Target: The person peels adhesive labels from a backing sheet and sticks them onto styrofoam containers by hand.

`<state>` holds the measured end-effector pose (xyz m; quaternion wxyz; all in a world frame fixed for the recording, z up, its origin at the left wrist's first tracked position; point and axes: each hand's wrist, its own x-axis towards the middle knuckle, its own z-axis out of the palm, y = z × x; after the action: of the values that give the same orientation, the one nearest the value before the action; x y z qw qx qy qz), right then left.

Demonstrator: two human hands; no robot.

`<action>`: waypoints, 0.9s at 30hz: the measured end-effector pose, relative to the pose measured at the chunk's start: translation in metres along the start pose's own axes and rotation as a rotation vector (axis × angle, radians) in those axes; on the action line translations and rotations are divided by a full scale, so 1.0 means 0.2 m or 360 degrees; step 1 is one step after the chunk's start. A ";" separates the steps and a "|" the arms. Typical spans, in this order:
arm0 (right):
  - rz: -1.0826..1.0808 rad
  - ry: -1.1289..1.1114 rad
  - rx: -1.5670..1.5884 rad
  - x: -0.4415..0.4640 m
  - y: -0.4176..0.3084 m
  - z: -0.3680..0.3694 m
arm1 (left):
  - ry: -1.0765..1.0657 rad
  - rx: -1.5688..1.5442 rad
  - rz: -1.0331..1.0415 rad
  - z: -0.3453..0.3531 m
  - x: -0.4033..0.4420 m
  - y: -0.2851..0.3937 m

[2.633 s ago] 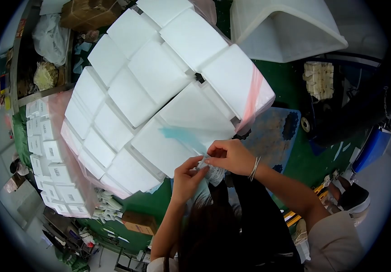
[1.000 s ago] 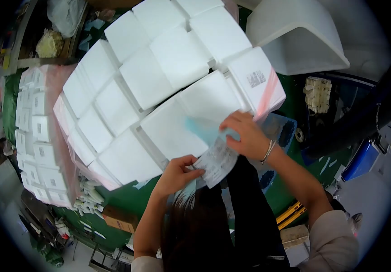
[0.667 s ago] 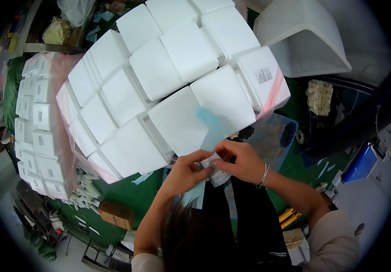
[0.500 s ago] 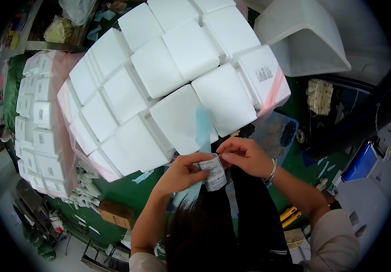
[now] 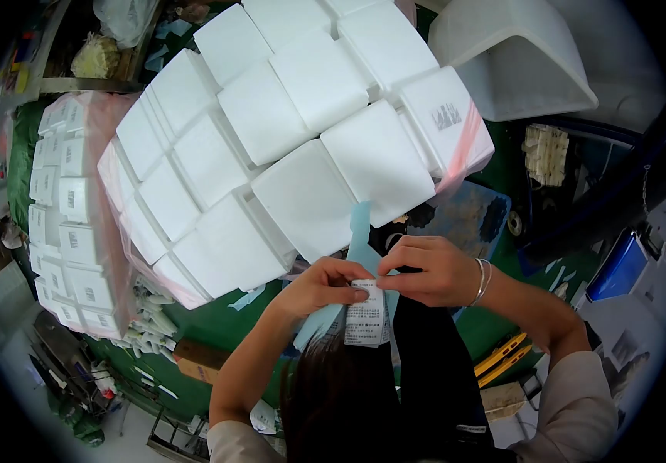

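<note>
My left hand (image 5: 327,285) pinches the top of a white printed label (image 5: 365,316), which hangs flat with its small text facing up. Close beside it, my right hand (image 5: 428,270) has its thumb and fingers closed at a pale blue strip (image 5: 360,245). The strip's upper end sticks up between the hands, and more pale blue material shows under my left hand. Just beyond the hands stands a large stack of white boxes (image 5: 302,193). Whether the label is still joined to the strip cannot be told.
Pink film wraps a second stack of white boxes (image 5: 78,241) at the left. A large white bin (image 5: 518,46) stands at the upper right, above a worn blue board (image 5: 468,224). A brown carton (image 5: 195,370) lies on the green floor. Yellow bars (image 5: 501,359) are at the lower right.
The label, curled before, now hangs flat and straight below my left hand. My right hand has come in from slightly apart to the blue strip, whose upper end sits lower and further right.
</note>
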<state>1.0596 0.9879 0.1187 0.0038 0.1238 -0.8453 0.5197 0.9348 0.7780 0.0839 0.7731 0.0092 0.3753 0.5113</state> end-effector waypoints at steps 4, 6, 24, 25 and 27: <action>0.0086 -0.0014 0.0044 -0.11 0.05 0.01 | 0.0026 -0.0261 -0.0059 -0.09 0.02 -0.16; 0.0153 0.0006 0.0005 -0.11 0.03 0.01 | 0.0050 -0.0294 -0.0093 -0.10 0.03 -0.18; 0.0557 -0.0056 0.0423 -0.19 0.13 -0.01 | 0.0239 0.1255 -0.0627 -0.50 -0.05 -0.71; 0.0789 -0.0103 0.0512 -0.21 0.14 -0.03 | 0.0293 0.1640 -0.0855 -0.63 -0.17 -0.95; 0.1071 -0.0189 0.0456 -0.21 0.28 -0.08 | 0.0338 0.2031 -0.1072 -0.65 -0.23 -1.04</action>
<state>1.0860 1.0339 0.0709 -0.2337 -0.1319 -0.7560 0.5970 1.0118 0.5945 -0.0670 0.6921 0.2925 0.6556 -0.0747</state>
